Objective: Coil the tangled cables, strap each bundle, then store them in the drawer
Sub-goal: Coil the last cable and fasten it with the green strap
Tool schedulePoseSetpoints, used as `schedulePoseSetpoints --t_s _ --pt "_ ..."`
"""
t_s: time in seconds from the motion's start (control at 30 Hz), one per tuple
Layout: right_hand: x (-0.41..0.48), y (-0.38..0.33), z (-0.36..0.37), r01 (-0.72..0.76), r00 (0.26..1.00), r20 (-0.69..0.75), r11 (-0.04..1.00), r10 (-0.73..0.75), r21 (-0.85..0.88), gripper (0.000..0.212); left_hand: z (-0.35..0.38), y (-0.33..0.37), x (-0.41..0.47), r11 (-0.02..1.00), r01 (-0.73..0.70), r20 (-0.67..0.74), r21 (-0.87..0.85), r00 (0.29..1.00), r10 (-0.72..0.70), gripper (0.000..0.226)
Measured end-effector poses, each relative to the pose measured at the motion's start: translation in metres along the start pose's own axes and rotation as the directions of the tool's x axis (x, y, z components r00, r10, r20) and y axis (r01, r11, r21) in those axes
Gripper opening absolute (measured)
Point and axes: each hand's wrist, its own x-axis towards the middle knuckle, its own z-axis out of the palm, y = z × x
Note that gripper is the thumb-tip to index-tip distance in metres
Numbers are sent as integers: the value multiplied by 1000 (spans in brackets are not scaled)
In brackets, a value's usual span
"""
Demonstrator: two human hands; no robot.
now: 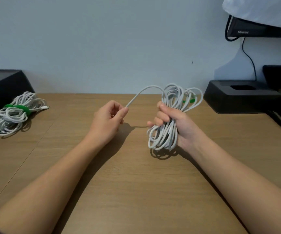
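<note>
Right hand [172, 122] grips the white cable coil [170, 115] at frame centre; left hand [109, 115] pinches its loose end [128, 105].

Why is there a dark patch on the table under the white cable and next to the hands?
Head view: those are shadows. The coiled cable in the right hand blocks the light, so a soft dark patch falls on the table just below it. Head view: the left hand casts one too, on its right side; the wood shows no glare.
</note>
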Motion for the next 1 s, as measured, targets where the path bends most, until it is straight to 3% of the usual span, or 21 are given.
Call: schedulePoseSetpoints --t_s 0.1,0.23,0.33,0.47,0.57,0.8,0.93,1.0 --pt "1 -5 -6 112 992 -58 993 -115 -46 29 -1 -5 0 991 24 -23 130 1000 -21 13" --pt "2 -8 -14 131 984 -101 977 -149 -168 38 2 -6 -2 983 3 -70 183 998 10 14" --pt "3 -4 -13 63 991 -93 945 -98 -322 20 7 1 -9 957 -149 7 249 988 152 16" --pt "3 1 -12 -28 999 -47 929 11 -369 33 10 7 -15 875 -372 151 309 928 341 10" --pt "0 0 -8 -13 999 -41 948 0 -318 31 11 8 -15 825 -481 229 298 875 427 9" --pt "0 -6 -12 121 979 -141 979 -144 -162 14 1 -1 -10 793 -434 362 428 886 290 29" --pt "1 -11 -14 158 985 -62 987 -159 -25 17 -5 -5 -5 783 -424 446 455 870 212 52" --pt "1 -13 -15 141 990 12 990 -141 12 6 -8 -5 -5 840 -395 492 372 851 183 55"
